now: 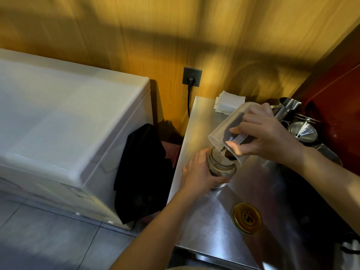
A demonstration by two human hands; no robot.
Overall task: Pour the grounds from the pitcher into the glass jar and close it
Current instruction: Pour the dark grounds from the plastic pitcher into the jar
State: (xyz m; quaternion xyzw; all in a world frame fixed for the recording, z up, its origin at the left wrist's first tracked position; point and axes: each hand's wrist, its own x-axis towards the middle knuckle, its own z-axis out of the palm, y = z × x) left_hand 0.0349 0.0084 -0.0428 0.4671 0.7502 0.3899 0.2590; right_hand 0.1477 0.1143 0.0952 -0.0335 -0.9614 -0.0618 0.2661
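A clear plastic pitcher [224, 129] is tipped steeply, mouth down, over the open glass jar [222, 168]. My right hand [261, 135] grips the pitcher by its handle side. Dark grounds [232, 125] lie along the pitcher's lower wall and spill at its lip into the jar's mouth. My left hand [198, 172] wraps the jar's left side and holds it upright on the steel counter [210, 227]. The jar's gold lid [247, 218] lies flat on the counter, nearer to me and to the right of the jar.
Steel pitchers [288, 108] and a metal funnel [302, 130] stand at the counter's back right. A stack of white paper filters [229, 102] sits at the back. A white chest appliance [68, 121] and a dark cloth [144, 172] are left of the counter.
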